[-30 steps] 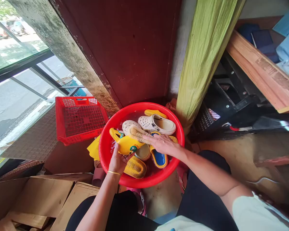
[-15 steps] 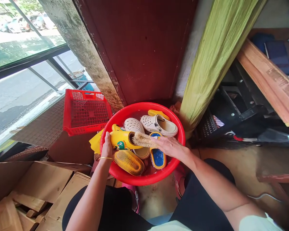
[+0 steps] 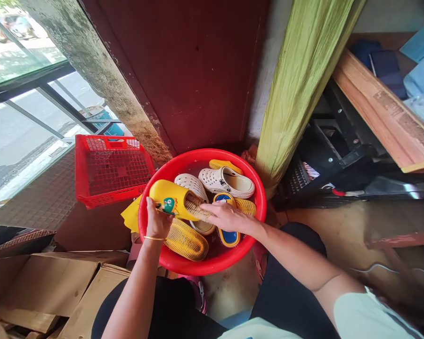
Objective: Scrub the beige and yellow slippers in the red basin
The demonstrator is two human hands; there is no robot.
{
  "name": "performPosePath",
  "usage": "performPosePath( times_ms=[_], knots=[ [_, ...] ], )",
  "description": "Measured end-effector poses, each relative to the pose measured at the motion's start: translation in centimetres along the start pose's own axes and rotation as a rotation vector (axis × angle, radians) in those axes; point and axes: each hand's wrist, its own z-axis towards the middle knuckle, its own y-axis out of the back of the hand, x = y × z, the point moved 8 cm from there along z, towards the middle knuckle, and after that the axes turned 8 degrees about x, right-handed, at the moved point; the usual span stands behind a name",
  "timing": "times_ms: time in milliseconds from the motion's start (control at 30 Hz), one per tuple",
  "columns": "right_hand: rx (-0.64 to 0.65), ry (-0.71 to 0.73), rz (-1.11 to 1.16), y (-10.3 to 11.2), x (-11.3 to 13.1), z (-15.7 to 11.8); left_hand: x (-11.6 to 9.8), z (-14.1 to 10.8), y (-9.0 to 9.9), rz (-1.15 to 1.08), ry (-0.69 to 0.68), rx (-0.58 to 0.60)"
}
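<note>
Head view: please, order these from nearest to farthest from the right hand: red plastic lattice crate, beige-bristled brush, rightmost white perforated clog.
1. Beige-bristled brush: held in the right hand.
2. Rightmost white perforated clog: inside the red plastic basin, beyond the hand.
3. Red plastic lattice crate: left of the basin.

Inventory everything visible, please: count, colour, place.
basin: 1, red, centre
held slipper: 1, yellow, above basin
brush: 1, tan, at held slipper's opening
clogs: 2, whitish, in basin
blue slipper: 1, yellow edge, in basin
other slippers: 3 visible, yellow, in basin
crate: 1, red, left of basin
door: 1, dark red, behind basin
curtain: 1, green, beside door
wooden shelf: 1, brown, upper right
cardboard: several pieces, brown, lower left
bucket: 1, blue, outside
shoes: 2, pink, below basin
left hand: 1, holding slipper
right hand: 1, on brush
</note>
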Motion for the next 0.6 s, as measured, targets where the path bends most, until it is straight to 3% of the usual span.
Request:
performPosePath(
  times_ms=[133, 233, 367, 600],
  knots=[
    [0.146, -0.058, 0.513, -2.3, 1.1, 1.5, -1.8, -0.6, -1.7, -0.023, -0.179, 0.042],
    [0.075, -0.098, 0.644, -2.4, 1.6, 2.2, -0.8, -1.0, -3.4, -0.040, -0.091, 0.167],
    [-0.006, -0.191, 0.537, -2.1, 0.8, 2.5, 1.9, -1.4, -5.1, -0.071, 0.092, 0.248],
    [-0.197, -0.175, 0.131, 0.2, -0.5, 3.3, 4.5, -2.3, -7.2, 0.022, 0.105, 0.227]
  ],
)
